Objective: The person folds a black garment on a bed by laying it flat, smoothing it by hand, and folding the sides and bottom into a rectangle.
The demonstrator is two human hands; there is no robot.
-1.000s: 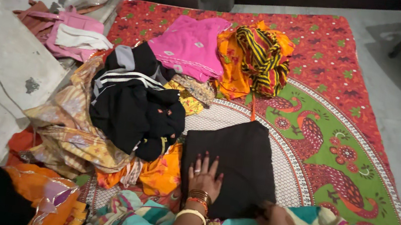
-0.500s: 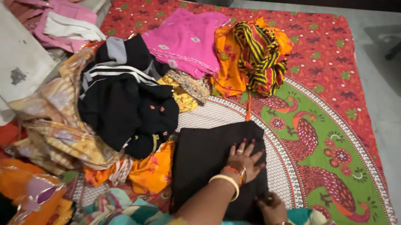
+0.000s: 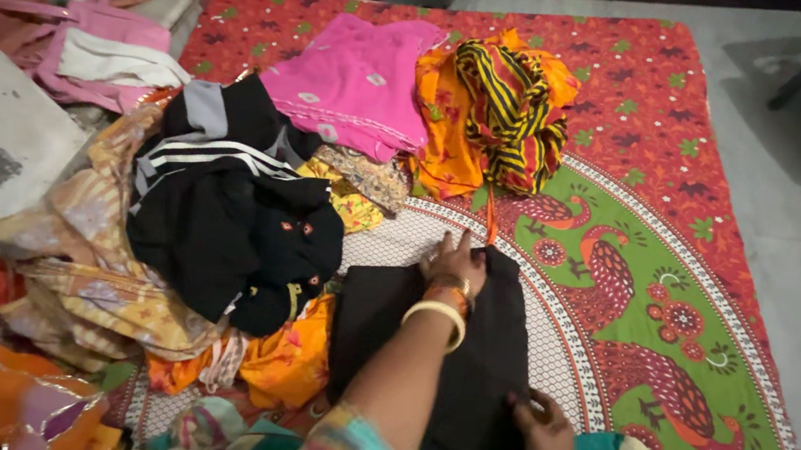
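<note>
Head view: we find a black garment (image 3: pixel 425 359) lying flat and squared on the printed bedsheet (image 3: pixel 686 187), toward its near edge and about midway across. The left hand (image 3: pixel 457 260) rests at the garment's far edge, open with fingers spread and palm down; it grips nothing and appears to press the cloth flat. The right hand (image 3: pixel 543 430) sits at the near right corner of the garment, fingers bent onto the cloth; we judge that it pins that corner, though we cannot tell whether it pinches the fabric. Both wrists carry bangles.

Along the sheet's left edge lies an unsorted heap (image 3: pixel 218 234), black striped clothing on top of orange and yellow cloth. Toward the far edge sit a pink garment (image 3: pixel 356 84) and an orange, striped bundle (image 3: pixel 499 111), just beside each other and well apart from the hands.
</note>
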